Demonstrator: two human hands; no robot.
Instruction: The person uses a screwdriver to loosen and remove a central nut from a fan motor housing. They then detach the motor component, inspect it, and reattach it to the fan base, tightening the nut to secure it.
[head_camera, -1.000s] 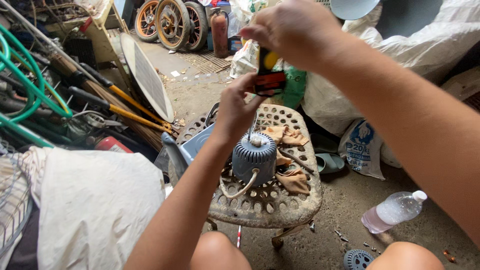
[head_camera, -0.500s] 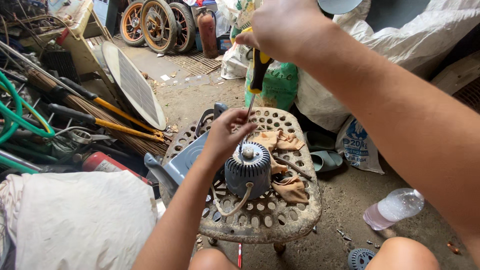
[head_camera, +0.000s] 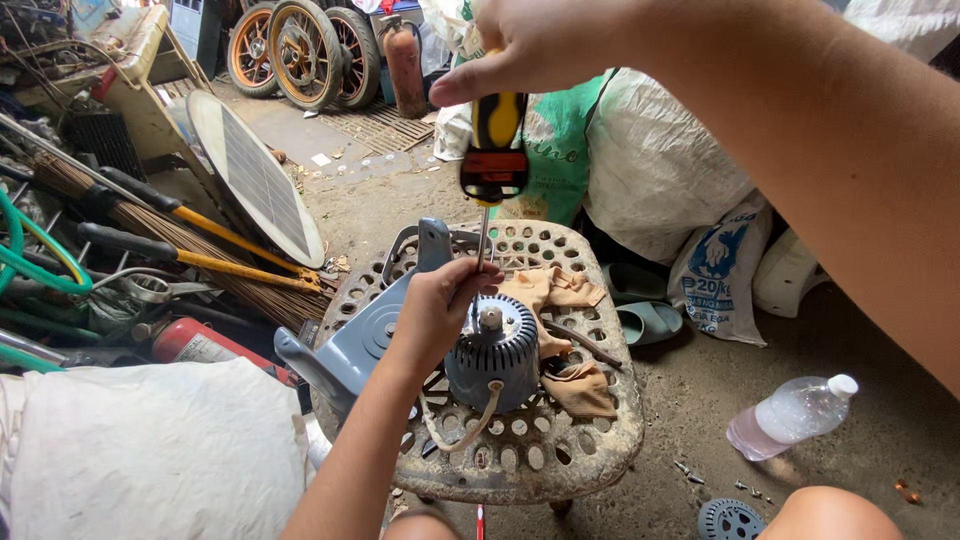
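Item 1: my right hand (head_camera: 545, 45), top of frame, fist closed round the top of a screwdriver (head_camera: 494, 150) w/ yellow, black and red handle. Tool stands nearly upright, thin shaft running down to the motor.

Item 2: my left hand (head_camera: 437, 305), fingers curled in a narrow pinch at the lower end of the shaft, resting on top of the motor. Can't tell whether fingertips clamp the shaft or just steady it.

Item 3: small fan motor (head_camera: 492, 352), dark blue-grey, slotted casing, short axle stub on top, upright at approx. centre of the stool. Pale cord loops out from its base toward me.

Item 4: stool (head_camera: 560, 450), round metal seat, perforated, paint worn and rusty. Bears motor, rag and housing.

Item 5: grey plastic housing (head_camera: 365, 330), just left of motor, partly under my left wrist, overhanging the seat edge.

Item 6: tan rag (head_camera: 565, 300), crumpled, right of motor, touching it; a thin dark rod lies across it.

Item 7: clear plastic bottle (head_camera: 790, 415), white cap, on its side on dirt floor, right of stool, well apart.

Item 8: white sacks (head_camera: 660, 150) behind stool, w/ green slippers (head_camera: 640, 310) at their foot.

Item 9: left side: brooms w/ yellow handles (head_camera: 215, 250), round mesh panel (head_camera: 255, 180), red extinguisher (head_camera: 200, 345), white cloth (head_camera: 150, 450) at lower left.

Item 10: spoked wheels (head_camera: 300, 50), far back.
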